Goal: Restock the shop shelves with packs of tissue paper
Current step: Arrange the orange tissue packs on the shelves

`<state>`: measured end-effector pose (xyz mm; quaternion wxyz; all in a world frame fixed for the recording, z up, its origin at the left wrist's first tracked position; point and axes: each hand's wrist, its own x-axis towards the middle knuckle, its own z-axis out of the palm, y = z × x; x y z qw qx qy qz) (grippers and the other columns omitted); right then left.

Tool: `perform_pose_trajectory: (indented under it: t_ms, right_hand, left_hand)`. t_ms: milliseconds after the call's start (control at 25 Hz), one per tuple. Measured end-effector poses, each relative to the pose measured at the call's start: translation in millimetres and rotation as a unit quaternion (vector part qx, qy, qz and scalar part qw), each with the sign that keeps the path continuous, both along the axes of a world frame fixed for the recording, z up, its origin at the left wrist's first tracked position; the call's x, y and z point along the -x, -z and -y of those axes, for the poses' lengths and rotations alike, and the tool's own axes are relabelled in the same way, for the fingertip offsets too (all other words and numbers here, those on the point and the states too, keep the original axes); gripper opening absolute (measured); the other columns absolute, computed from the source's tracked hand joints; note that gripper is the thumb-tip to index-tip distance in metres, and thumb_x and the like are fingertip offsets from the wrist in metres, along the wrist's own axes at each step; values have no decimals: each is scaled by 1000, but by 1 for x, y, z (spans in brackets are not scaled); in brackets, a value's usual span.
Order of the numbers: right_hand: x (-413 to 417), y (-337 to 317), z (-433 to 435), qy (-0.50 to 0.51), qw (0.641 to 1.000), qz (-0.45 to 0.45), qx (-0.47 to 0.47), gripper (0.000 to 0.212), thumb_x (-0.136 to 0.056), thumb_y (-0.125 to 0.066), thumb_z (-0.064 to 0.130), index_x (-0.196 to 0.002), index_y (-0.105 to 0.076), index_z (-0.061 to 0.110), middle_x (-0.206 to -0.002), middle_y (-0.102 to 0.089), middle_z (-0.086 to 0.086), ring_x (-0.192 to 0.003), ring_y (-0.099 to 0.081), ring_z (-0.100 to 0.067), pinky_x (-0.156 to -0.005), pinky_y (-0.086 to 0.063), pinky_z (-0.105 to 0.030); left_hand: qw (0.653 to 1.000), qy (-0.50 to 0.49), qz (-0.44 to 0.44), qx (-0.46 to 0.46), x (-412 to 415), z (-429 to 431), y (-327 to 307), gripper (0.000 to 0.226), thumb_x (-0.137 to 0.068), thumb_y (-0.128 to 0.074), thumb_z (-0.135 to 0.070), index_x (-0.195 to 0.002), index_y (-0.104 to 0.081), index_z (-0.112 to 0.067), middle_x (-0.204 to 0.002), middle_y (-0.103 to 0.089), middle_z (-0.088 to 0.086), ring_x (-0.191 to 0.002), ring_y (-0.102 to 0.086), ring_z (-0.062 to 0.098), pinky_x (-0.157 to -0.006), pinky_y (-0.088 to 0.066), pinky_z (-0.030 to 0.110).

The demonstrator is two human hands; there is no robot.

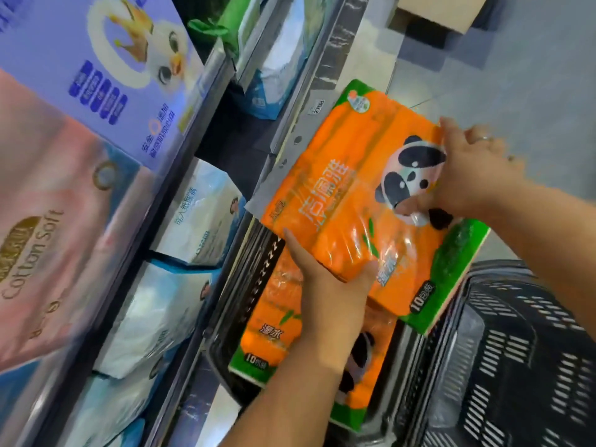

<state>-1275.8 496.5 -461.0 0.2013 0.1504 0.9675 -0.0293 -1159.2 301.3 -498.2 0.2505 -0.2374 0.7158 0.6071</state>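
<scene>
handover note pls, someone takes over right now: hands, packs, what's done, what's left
Left hand: grips the near edge of the held orange pack, thumb on top.
Right hand: grips its other end, by the panda print.
The held pack is in the air beside the shelves, not on one yet.
The second orange pack lies below it in a dark bin, next to the black basket.
The shelves hold white packs.
Done: one pack lifted.
Left: shelve it, then likely the second pack.
</scene>
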Motion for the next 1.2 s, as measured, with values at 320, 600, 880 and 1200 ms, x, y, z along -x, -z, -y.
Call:
perform_pose_trajectory:
  t_ms: [320, 600, 880, 1200]
  right_hand:
    - [-85, -16, 25, 75, 983, -26, 164, 114, -47, -83, 63, -134, -32, 10, -127, -46, -21, -120, -43, -40, -93, -40, -47]
    - [-162, -107, 93, 65, 957, -116, 258, 102, -48, -88, 53, -126, -41, 7, -122, -48, -18, -117, -44, -38, -89, -39, -42]
    - [-208, -203, 157, 60, 930, -140, 334, 102, -50, -87, 55, -128, -38, 12, -126, -53, -8, -117, -47, -34, -92, -47, -50]
    - [-270, -303, 219, 4, 917, -195, 348, 106, -46, -85, 61, -128, -34, 16, -125, -54, -10, -117, -50, -35, -91, -49, -51]
  left_hand:
    - [993, -30, -9, 111, -17, 54, -49, 109, -75, -77, -39, -144, 6, -50, -139, -46, -6, -114, -54, 17, -98, -44, 41]
    - [974, -42, -81, 206, -75, 115, -168, 107, -72, -81, -32, -149, -7, -38, -136, -46, 0, -120, -49, 20, -100, -43, 43]
    - [954, -77, -127, 259, -129, 174, -265, 112, -74, -79, -37, -145, 8, -46, -150, -29, 3, -136, -33, 26, -106, -36, 54]
    - [931, -116, -207, 277, -212, 232, -360, 109, -75, -77, -36, -147, 5, -42, -155, -23, -3, -141, -21, 24, -109, -29, 53]
